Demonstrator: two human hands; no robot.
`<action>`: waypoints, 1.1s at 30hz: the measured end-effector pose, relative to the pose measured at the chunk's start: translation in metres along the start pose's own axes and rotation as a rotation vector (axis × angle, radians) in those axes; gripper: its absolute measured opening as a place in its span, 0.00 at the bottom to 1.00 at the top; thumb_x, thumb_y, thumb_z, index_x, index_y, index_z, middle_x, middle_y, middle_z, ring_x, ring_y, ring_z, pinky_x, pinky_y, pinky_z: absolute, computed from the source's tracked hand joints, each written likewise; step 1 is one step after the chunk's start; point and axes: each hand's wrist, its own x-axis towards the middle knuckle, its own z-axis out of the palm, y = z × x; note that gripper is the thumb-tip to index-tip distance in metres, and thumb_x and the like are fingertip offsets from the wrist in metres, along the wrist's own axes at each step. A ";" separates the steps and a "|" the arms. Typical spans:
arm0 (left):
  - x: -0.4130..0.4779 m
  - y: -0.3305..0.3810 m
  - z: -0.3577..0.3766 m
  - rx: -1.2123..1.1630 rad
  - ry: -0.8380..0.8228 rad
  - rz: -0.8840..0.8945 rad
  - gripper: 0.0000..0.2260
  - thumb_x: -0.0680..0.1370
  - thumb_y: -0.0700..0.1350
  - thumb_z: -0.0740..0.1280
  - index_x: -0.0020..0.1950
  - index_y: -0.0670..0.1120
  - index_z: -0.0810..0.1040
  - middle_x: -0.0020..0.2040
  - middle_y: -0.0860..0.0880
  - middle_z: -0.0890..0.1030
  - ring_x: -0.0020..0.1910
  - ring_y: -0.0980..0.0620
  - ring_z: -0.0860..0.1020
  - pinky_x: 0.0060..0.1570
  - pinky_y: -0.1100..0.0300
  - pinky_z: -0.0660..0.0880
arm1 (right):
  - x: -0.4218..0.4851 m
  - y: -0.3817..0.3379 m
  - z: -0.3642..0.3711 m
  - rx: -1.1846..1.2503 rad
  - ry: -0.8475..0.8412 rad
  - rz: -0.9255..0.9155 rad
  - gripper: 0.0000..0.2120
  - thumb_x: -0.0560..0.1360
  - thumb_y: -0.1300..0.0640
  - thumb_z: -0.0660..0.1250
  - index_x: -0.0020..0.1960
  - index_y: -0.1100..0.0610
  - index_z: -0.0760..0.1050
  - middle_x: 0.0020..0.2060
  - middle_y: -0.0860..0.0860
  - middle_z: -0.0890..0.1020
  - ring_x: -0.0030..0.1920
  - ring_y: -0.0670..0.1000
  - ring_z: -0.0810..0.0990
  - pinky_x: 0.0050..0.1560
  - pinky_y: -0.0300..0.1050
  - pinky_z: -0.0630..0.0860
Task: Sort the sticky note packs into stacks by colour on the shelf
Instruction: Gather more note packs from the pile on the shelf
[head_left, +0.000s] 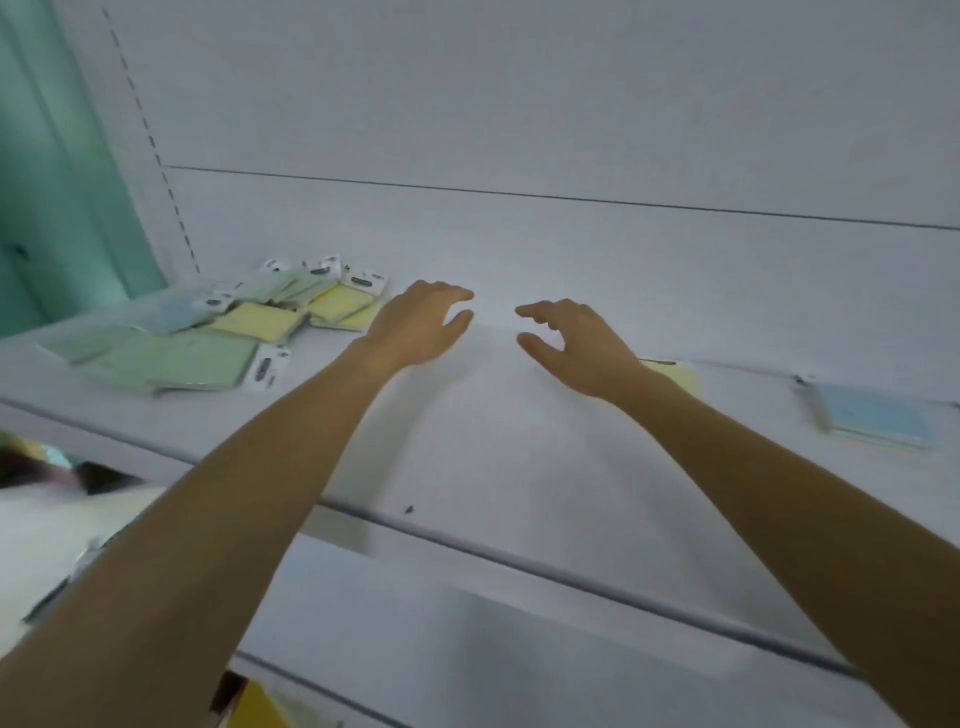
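A loose pile of sticky note packs lies at the left of the white shelf (493, 441): green packs (176, 358) in front, yellow packs (260, 322) behind, a pale blue pack (166, 312) at the back left. A yellow pack (675, 376) lies partly hidden behind my right wrist. A blue stack (872, 415) sits at the far right. My left hand (421, 325) hovers just right of the pile, fingers relaxed, holding nothing. My right hand (566, 338) hovers beside it, fingers loosely curled and empty.
The shelf's white back panel (519, 130) rises behind the packs. A teal wall (52, 182) stands at the far left. The shelf's front rail (519, 561) runs diagonally below my arms, with blurred goods on a lower level at bottom left.
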 end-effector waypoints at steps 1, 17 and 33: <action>-0.002 -0.010 -0.007 -0.008 0.011 -0.020 0.18 0.80 0.50 0.56 0.69 0.48 0.68 0.70 0.47 0.71 0.70 0.45 0.66 0.68 0.52 0.64 | 0.006 -0.009 0.004 0.036 -0.006 -0.002 0.19 0.77 0.50 0.59 0.67 0.53 0.69 0.61 0.55 0.77 0.62 0.54 0.73 0.63 0.43 0.66; -0.011 -0.329 -0.069 -0.132 -0.019 -0.267 0.15 0.78 0.37 0.58 0.65 0.41 0.73 0.65 0.40 0.76 0.62 0.42 0.74 0.61 0.55 0.69 | 0.184 -0.171 0.173 0.419 -0.015 0.648 0.34 0.72 0.44 0.65 0.70 0.60 0.59 0.67 0.61 0.69 0.67 0.61 0.68 0.65 0.51 0.68; 0.065 -0.331 -0.044 -0.380 -0.111 -0.241 0.33 0.70 0.50 0.73 0.71 0.44 0.64 0.71 0.43 0.69 0.68 0.44 0.69 0.64 0.54 0.67 | 0.195 -0.140 0.180 0.550 0.082 0.674 0.27 0.71 0.66 0.64 0.69 0.55 0.64 0.48 0.56 0.73 0.30 0.48 0.71 0.21 0.34 0.70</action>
